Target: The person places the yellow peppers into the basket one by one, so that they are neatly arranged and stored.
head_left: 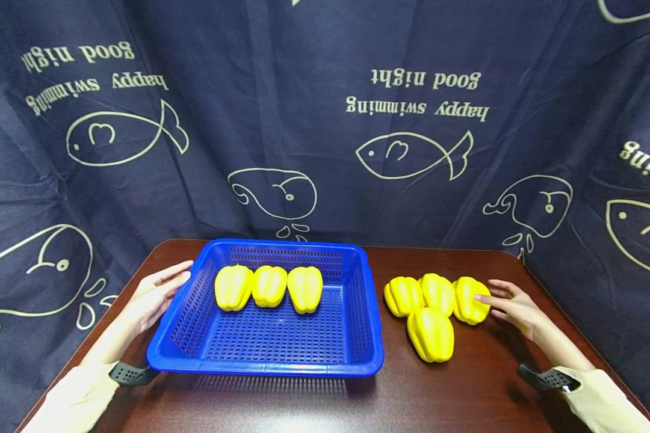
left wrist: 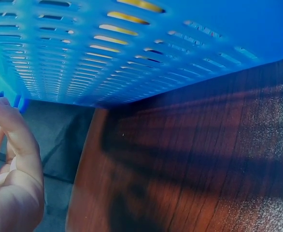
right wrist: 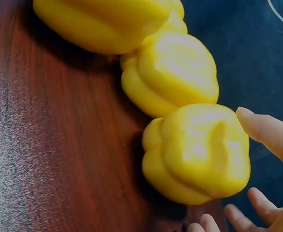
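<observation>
In the head view my left hand (head_left: 154, 296) is at the left side of a blue plastic basket (head_left: 265, 365), fingertips against or very near its rim. The left wrist view shows that hand (left wrist: 16, 174) beside the slotted wall, its fingers slightly bent. Three yellow bell peppers stand in a row inside, one of them the middle pepper (head_left: 269, 286). My right hand (head_left: 514, 307) is beside the rightmost yellow bell pepper (head_left: 470, 300) on the table, thumb at its upper side. The right wrist view shows the fingers spread around this pepper (right wrist: 199, 154), not closed on it.
Left of that pepper are three more yellow bell peppers: a back left one (head_left: 403, 296), a back middle one (head_left: 437, 293) and a front one (head_left: 431, 334). The dark brown table (head_left: 281, 403) ends at a navy curtain (head_left: 325, 120) printed with fish and whales.
</observation>
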Tool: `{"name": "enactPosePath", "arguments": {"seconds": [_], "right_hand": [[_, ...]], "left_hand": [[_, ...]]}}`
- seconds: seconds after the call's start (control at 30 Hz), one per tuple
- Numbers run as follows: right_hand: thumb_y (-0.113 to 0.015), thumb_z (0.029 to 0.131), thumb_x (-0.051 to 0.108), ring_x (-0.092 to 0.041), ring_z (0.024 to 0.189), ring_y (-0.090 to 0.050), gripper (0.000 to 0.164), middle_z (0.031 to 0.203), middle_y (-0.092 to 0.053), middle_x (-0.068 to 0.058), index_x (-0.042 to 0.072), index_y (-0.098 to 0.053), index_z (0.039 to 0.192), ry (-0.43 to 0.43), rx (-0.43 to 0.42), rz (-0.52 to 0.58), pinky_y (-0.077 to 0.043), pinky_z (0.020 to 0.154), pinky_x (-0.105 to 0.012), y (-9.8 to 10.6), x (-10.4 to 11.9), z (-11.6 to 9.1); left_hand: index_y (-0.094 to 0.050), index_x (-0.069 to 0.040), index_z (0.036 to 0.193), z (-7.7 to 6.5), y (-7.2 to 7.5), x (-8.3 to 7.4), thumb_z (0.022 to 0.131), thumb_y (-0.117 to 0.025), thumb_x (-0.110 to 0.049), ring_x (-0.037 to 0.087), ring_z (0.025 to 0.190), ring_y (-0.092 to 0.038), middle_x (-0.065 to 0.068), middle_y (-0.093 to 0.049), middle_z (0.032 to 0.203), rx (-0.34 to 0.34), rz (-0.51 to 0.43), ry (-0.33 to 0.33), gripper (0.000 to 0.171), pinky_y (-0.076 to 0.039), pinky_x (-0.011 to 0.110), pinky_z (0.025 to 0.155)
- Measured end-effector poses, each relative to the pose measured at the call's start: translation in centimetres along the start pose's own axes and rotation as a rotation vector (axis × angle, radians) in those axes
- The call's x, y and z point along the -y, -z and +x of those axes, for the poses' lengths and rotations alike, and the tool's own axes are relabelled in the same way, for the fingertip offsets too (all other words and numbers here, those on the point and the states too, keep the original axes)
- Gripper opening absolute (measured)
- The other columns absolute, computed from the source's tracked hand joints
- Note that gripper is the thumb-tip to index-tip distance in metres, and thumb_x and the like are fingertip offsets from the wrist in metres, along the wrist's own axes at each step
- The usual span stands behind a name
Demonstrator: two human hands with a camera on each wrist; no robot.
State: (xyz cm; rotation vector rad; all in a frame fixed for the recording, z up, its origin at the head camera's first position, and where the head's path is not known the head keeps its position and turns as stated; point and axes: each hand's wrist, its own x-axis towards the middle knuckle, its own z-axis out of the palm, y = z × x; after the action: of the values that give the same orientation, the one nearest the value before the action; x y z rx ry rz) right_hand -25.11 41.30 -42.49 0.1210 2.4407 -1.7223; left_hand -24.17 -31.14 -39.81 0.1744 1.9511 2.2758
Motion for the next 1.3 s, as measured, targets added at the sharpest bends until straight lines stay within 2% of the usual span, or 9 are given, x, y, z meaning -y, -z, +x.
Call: {"name": "enactPosePath", "arguments": {"seconds": [0.03, 0.1, 0.23, 0.3, 0.53, 0.73, 0.93, 1.17, 1.3], "right_hand": [[-0.068, 0.089, 0.027, 0.006, 0.089, -0.057, 0.063, 0.113, -0.048, 0.01, 0.006, -0.034, 0.137, -0.002, -0.001, 0.028, -0.052, 0.075, -0.02, -0.1, 0.0, 0.0], [-0.067, 0.09, 0.029, 0.005, 0.089, -0.058, 0.074, 0.115, -0.045, 0.006, -0.002, -0.024, 0.142, 0.002, 0.024, 0.028, -0.053, 0.076, -0.019, -0.5, 0.2, -0.3], [-0.064, 0.092, 0.027, 0.002, 0.087, -0.06, 0.082, 0.112, -0.046, 0.007, -0.007, -0.012, 0.145, -0.033, 0.017, 0.031, -0.053, 0.076, -0.02, -1.4, 0.6, -0.7], [-0.062, 0.093, 0.029, 0.002, 0.087, -0.06, 0.083, 0.108, -0.047, 0.012, -0.007, -0.008, 0.146, -0.045, 0.031, 0.019, -0.052, 0.077, -0.02, -1.8, 0.8, -0.8], [-0.06, 0.094, 0.021, 0.003, 0.086, -0.059, 0.069, 0.098, -0.052, 0.02, -0.004, -0.018, 0.143, -0.037, 0.045, 0.108, -0.053, 0.077, -0.02, -2.6, 1.1, -0.9], [-0.061, 0.094, 0.023, 0.004, 0.087, -0.059, 0.072, 0.096, -0.055, 0.022, -0.007, -0.018, 0.143, -0.038, 0.049, 0.127, -0.052, 0.077, -0.018, -2.6, 0.8, -0.8], [-0.064, 0.092, 0.019, 0.002, 0.085, -0.061, 0.052, 0.095, -0.056, 0.018, 0.004, -0.034, 0.131, -0.026, 0.023, 0.14, -0.053, 0.075, -0.018, -2.8, 0.8, -0.9], [-0.068, 0.089, 0.022, 0.004, 0.083, -0.059, 0.068, 0.096, -0.05, 0.018, -0.003, -0.025, 0.136, -0.05, -0.041, 0.056, -0.054, 0.073, -0.021, -3.0, 0.8, -1.3], [-0.068, 0.089, 0.023, 0.003, 0.081, -0.06, 0.063, 0.094, -0.05, 0.02, 0.0, -0.028, 0.133, -0.058, -0.06, 0.057, -0.054, 0.072, -0.021, -2.8, 0.6, -1.4]], "left_hand": [[-0.061, -0.028, 0.125, 0.0, 0.0, 0.0, 0.1, -0.052, -0.015, 0.006, 0.088, -0.07, -0.016, -0.07, 0.103, -0.002, 0.003, 0.0, 0.03, -0.058, 0.024, 0.072], [-0.061, -0.028, 0.125, 0.0, 0.0, 0.0, 0.1, -0.052, -0.015, 0.006, 0.088, -0.07, -0.017, -0.07, 0.103, -0.001, 0.008, -0.002, 0.03, -0.058, 0.024, 0.072], [-0.061, -0.029, 0.124, 0.1, 0.1, 0.1, 0.1, -0.051, -0.014, 0.006, 0.088, -0.07, -0.018, -0.07, 0.103, 0.002, 0.016, -0.006, 0.03, -0.058, 0.024, 0.072], [-0.061, -0.03, 0.124, 0.1, 0.1, 0.1, 0.1, -0.05, -0.014, 0.006, 0.088, -0.07, -0.018, -0.07, 0.104, 0.003, 0.016, -0.004, 0.031, -0.058, 0.024, 0.072], [-0.061, -0.029, 0.125, 0.1, 0.1, 0.1, 0.1, -0.051, -0.015, 0.006, 0.087, -0.07, -0.017, -0.07, 0.103, -0.009, 0.015, 0.003, 0.031, -0.058, 0.024, 0.072], [-0.063, -0.03, 0.122, 0.1, -0.1, 0.1, 0.1, -0.052, -0.014, 0.006, 0.087, -0.07, -0.016, -0.07, 0.102, -0.009, 0.007, -0.001, 0.029, -0.058, 0.024, 0.071], [-0.063, -0.029, 0.123, 0.1, -0.1, 0.2, 0.099, -0.053, -0.015, 0.007, 0.087, -0.07, -0.016, -0.071, 0.102, -0.012, 0.012, -0.005, 0.029, -0.058, 0.024, 0.071], [-0.062, -0.029, 0.123, 0.2, 0.2, 0.4, 0.1, -0.051, -0.013, 0.007, 0.087, -0.07, -0.015, -0.07, 0.103, 0.002, -0.012, -0.014, 0.03, -0.058, 0.025, 0.071], [-0.062, -0.028, 0.125, 0.2, 0.2, 0.4, 0.1, -0.051, -0.014, 0.007, 0.087, -0.07, -0.016, -0.07, 0.103, -0.005, -0.006, -0.007, 0.031, -0.058, 0.025, 0.071]]}}
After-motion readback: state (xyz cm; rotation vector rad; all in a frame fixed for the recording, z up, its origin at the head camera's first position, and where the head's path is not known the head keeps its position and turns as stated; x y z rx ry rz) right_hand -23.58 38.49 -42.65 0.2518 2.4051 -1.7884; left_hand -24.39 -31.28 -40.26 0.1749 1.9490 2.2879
